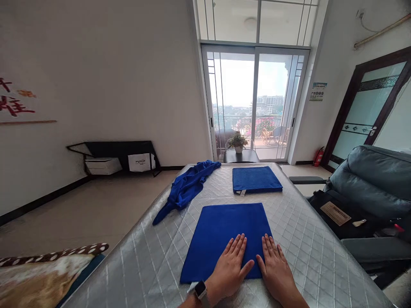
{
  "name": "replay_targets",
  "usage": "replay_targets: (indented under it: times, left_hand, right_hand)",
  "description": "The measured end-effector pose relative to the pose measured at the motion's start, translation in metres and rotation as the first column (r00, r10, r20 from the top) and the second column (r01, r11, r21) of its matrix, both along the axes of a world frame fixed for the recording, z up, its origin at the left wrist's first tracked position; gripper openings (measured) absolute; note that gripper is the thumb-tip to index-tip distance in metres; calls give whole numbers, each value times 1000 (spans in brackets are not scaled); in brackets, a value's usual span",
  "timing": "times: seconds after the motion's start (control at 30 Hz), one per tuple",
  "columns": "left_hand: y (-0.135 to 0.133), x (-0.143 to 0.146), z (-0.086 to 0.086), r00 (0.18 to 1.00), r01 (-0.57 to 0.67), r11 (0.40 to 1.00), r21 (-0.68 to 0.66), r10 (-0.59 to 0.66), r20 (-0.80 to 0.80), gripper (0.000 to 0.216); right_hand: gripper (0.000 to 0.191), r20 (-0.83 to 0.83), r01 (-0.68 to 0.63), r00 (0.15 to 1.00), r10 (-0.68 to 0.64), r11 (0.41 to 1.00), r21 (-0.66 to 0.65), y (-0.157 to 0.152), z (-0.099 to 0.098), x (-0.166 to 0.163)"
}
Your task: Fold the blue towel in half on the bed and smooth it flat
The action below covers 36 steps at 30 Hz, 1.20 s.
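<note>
A blue cloth [227,226] lies spread and smooth on the silver quilted table cover [308,252] in front of me. My left hand [231,265], with a watch [201,290] at its wrist, rests flat on the right half of the cloth. Flat at the cloth's right edge lies my right hand [274,265], fingers stretched out and partly past the edge. Beyond the spread cloth sits a neat stack of folded blue cloths [257,179], white tags showing at its front. A crumpled blue cloth [188,187] lies to the left.
A dark padded armchair [372,184] with items on its seat stands to the right. A patterned blanket [48,278] is at the lower left. Behind the table's far end, a potted plant [238,141] stands on a dark chair [240,156] before the glass sliding door.
</note>
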<state>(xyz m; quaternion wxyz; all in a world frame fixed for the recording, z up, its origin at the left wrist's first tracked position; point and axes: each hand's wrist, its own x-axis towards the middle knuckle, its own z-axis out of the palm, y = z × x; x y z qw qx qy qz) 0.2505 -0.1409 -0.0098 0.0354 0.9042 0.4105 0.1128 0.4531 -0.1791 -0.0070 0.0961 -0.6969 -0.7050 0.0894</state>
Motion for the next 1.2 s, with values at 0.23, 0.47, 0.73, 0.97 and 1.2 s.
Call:
replay_targets:
  times: [0.23,0.47,0.73,0.97,1.2]
  left_hand:
    - [-19,-106,-24,945,-324,946,23,325,-44,72]
    - [-35,-127,-39,894,-449,892,46,449,11,77]
    - [-32,-122,-43,893,-449,890,76,444,79,77]
    - [-36,-117,-32,882,-471,881,48,469,48,76]
    - [-26,-120,-16,859,-512,857,-55,510,-41,86]
  right_hand:
    - [72,-2,-3,1000,3,1000,10,0,-3,1]
    - [72,48,-19,999,19,1000,0,1,-2,2]
    - [71,72,-1,997,-1,1000,21,5,11,7]
    - [71,98,-35,994,37,999,-19,64,40,-2]
    - [70,115,20,993,-16,999,-33,102,14,-4]
